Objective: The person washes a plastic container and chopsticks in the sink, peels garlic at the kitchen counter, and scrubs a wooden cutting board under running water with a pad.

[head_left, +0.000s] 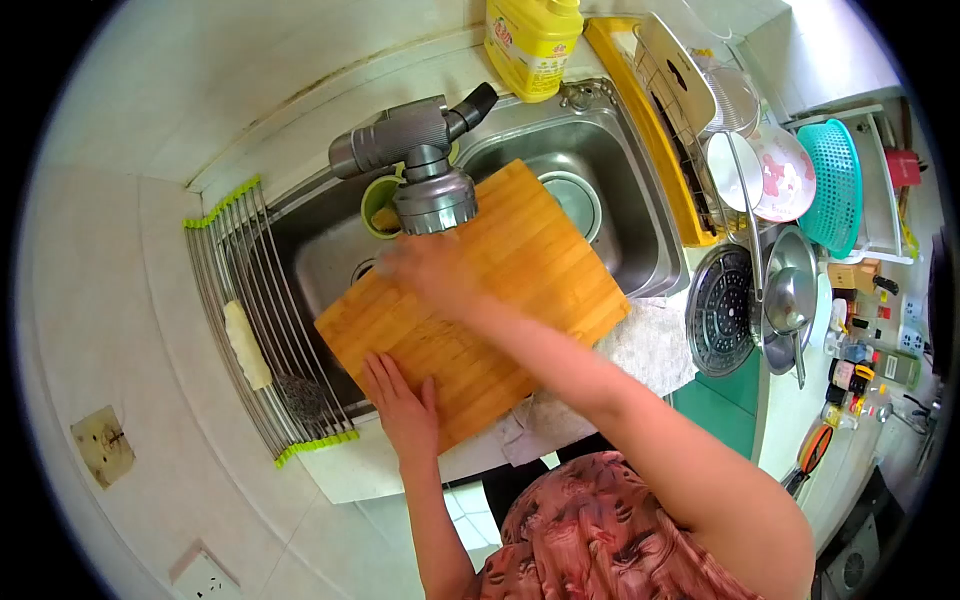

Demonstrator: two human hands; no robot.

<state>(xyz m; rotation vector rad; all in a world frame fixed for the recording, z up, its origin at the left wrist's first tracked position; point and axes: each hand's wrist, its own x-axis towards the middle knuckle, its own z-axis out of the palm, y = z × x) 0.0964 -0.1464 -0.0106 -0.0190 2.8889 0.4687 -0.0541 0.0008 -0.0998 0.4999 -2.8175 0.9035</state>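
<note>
A wooden cutting board [530, 260] lies slanted across the double sink, over the front edge and part of both basins. My left hand [402, 408] rests on the board's lower left edge, its fingers stretched out on the wood. Smeared by motion, my right hand [428, 272] is over the board's upper left part, just below the faucet head [435, 205]. Its fingers are too blurred to show whether it holds anything. Behind the faucet head, a green container [379, 207] with something brownish inside sits in the left basin [322, 262].
A steel roll-up rack [290, 330] spans the left side, bearing a pale long scrubber [246, 345] and a steel wool pad [300, 398]. A round bowl [577, 205] sits in the right basin. A yellow bottle [533, 45], dish rack [668, 95] and teal colander [832, 190] stand beyond.
</note>
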